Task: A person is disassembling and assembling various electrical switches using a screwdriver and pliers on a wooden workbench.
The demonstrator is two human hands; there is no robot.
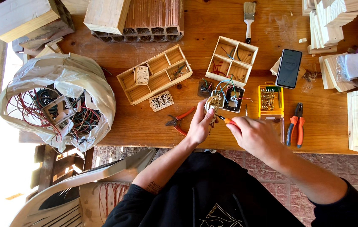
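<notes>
At the far left, a white plastic bag full of tangled coloured wires (57, 101) sat on the wooden workbench (153, 122). Red-handled cutters (180, 120) lay just left of the left hand (200, 126), which was closed around a small beige wired switch module (213, 102), held above the bench edge. The right hand (252, 135) gripped a small orange-handled screwdriver (226, 120); its long axis pointed up-left toward the module, just beside it. 1 pair of orange pliers (296, 124) rested further right.
</notes>
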